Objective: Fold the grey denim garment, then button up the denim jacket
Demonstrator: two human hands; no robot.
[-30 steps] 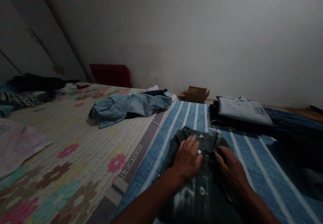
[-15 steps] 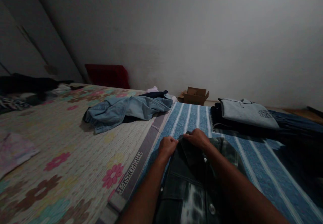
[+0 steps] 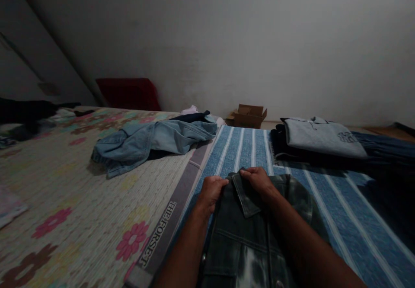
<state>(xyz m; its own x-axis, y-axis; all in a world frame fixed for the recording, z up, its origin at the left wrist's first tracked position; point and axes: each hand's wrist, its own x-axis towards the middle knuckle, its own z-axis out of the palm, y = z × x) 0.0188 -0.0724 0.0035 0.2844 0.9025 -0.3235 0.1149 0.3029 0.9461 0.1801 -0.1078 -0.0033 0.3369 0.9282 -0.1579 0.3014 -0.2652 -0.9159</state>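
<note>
A dark green denim jacket (image 3: 241, 244) with pale bleached patches lies front up before me on the blue striped cloth. Its far end holds both my hands close together. My left hand (image 3: 212, 191) is closed on the jacket's left shoulder edge, thumb and fingers pinched. My right hand (image 3: 259, 182) grips the collar (image 3: 248, 199) near its top, and one collar point lies folded down over the front. The right forearm crosses above the jacket and hides part of its right side.
The blue striped cloth (image 3: 233, 149) borders a flowered mat (image 3: 106, 206) on the left. A light blue denim garment (image 3: 162, 136) lies crumpled on the mat. Folded clothes with a grey top (image 3: 324, 136) are stacked at right. An open cardboard box (image 3: 249, 116) stands by the wall.
The view has shifted slightly to the right. The collar point now lies spread flat and plainly visible on the jacket front. Both hands stay at the collar end.
</note>
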